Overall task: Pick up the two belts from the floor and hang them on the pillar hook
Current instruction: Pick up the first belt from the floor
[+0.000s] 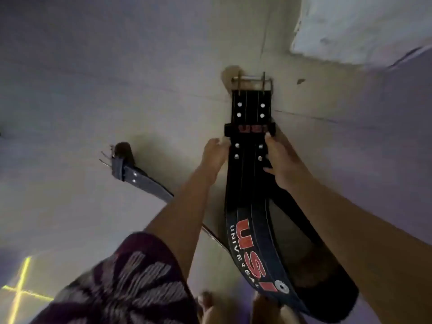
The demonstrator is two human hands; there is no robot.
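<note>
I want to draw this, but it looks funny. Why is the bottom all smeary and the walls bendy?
Head view: the patterned shorts at the bottom are smeared by motion blur; the wide-angle lens bends the pillar and its edges; the light is dim and purplish, with a bright yellow cross on the floor; the belt between both hands looks fairly sharp.

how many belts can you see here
2: the black USI belt held against the pillar by both hands, buckle up by the hook; a second belt to its left, partly hidden behind the left forearm.
</note>
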